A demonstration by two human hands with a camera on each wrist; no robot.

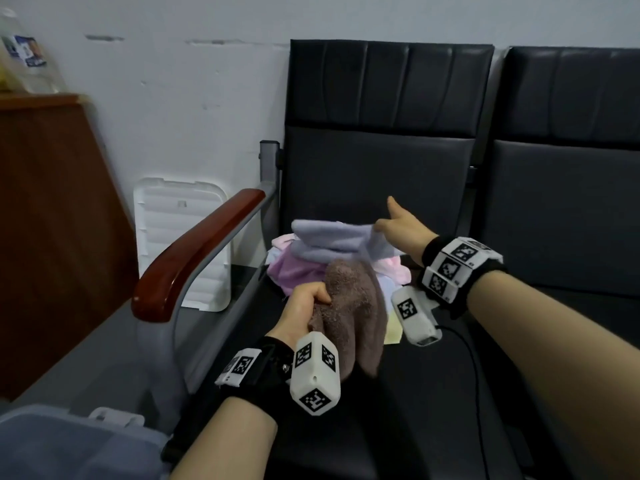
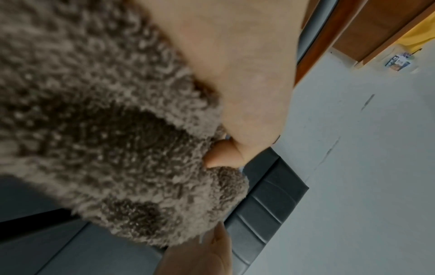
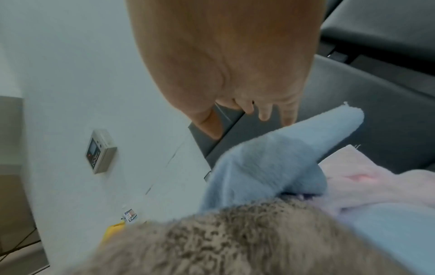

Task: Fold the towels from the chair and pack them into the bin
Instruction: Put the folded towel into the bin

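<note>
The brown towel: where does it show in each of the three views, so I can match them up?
Head: brown towel low centre, bunched in the left hand.
Left wrist: fills the left half, fingers curled into it.
Right wrist: bottom edge, below the blue towel.
Shared landmark: the black chair backrest.

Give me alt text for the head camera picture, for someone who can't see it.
A person's left hand grips a fuzzy brown towel above a black chair seat, while the right hand touches a lavender towel atop a pile of pastel towels. A bin sits at the lower left.
</note>
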